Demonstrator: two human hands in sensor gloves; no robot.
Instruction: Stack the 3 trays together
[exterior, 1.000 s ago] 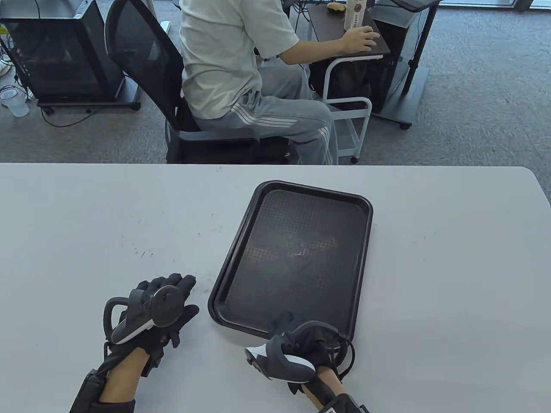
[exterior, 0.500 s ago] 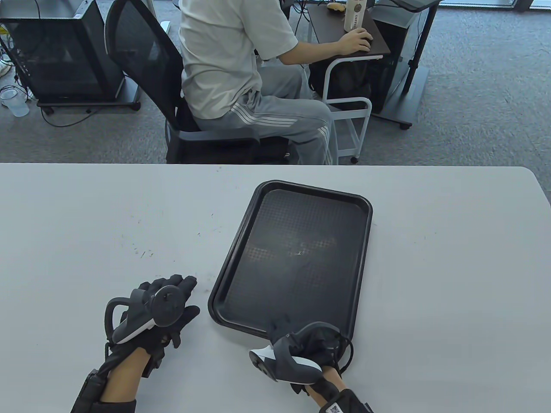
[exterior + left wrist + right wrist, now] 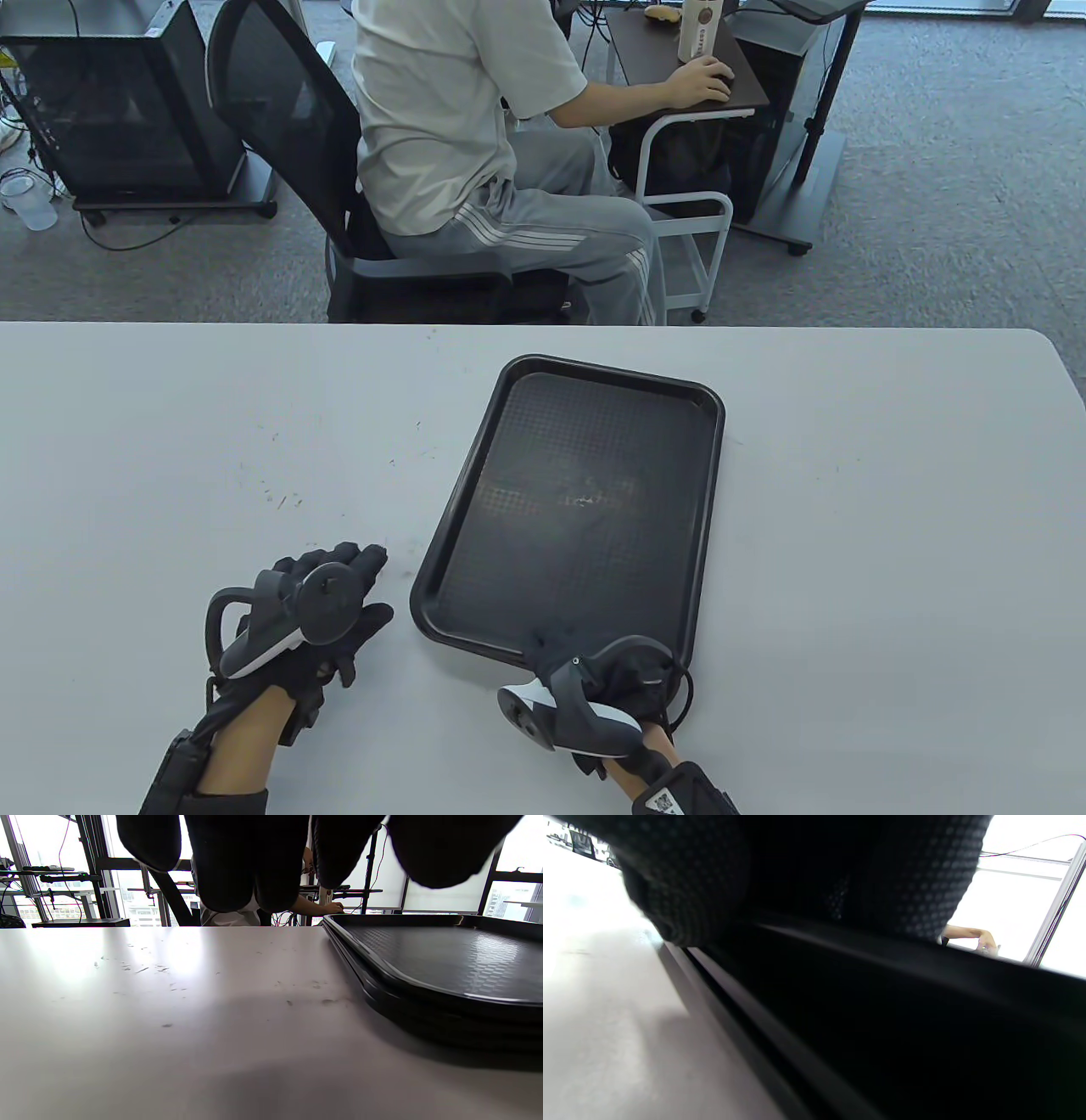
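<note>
We have the black trays [image 3: 577,509] nested in one stack right of the table's [image 3: 891,526] middle, long side running away from us and a little askew; the left wrist view shows layered rims [image 3: 382,984] one on another. Our right hand [image 3: 594,692] is at the stack's near short edge, fingertips [image 3: 683,899] over the rim, though we cannot tell whether it actually grips it. Our left hand [image 3: 318,607] rests flat on the table just left of the stack, fingers [image 3: 242,861] spread loosely, holding nothing.
</note>
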